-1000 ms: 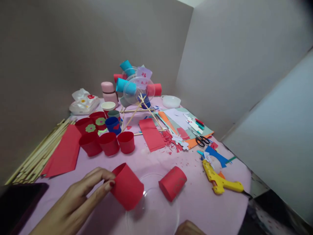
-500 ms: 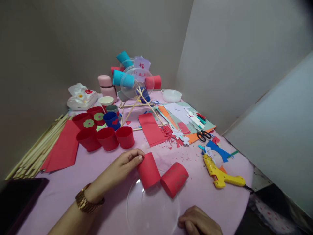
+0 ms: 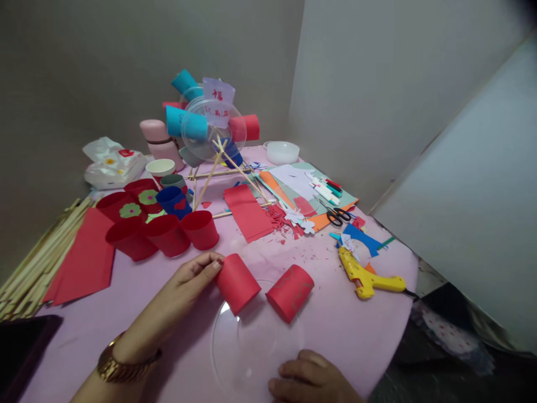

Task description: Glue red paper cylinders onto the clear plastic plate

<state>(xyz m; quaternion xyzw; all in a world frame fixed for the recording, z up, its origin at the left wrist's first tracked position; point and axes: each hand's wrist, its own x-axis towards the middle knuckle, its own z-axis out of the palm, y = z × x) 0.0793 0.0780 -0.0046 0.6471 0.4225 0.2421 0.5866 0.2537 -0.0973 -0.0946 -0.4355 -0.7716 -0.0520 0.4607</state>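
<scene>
My left hand (image 3: 195, 280), with a gold watch on the wrist, is closed on the upper end of a red paper cup (image 3: 238, 284), thumb on the near side. The cup lies tilted over the far left edge of a round clear plastic lid (image 3: 251, 358). Another red paper cup (image 3: 290, 294), with wavy lines on its side, lies at the lid's far right edge, a small gap from the first. My right hand (image 3: 312, 380) rests low over the lid's near right side, fingers a little bent and apart, holding nothing visible.
A yellow glue gun (image 3: 369, 277) lies to the right, near black-handled scissors (image 3: 338, 215). Several red cups (image 3: 168, 235) stand at left by wooden sticks (image 3: 46, 252). Behind them rises a stick frame (image 3: 213, 168) bearing clear discs and coloured cups. A dark phone-like slab (image 3: 29, 352) sits front left.
The two red cups now lie slightly farther apart. My right hand has moved in over the lid's edge and its fingers have spread. The whole view has shifted a little.
</scene>
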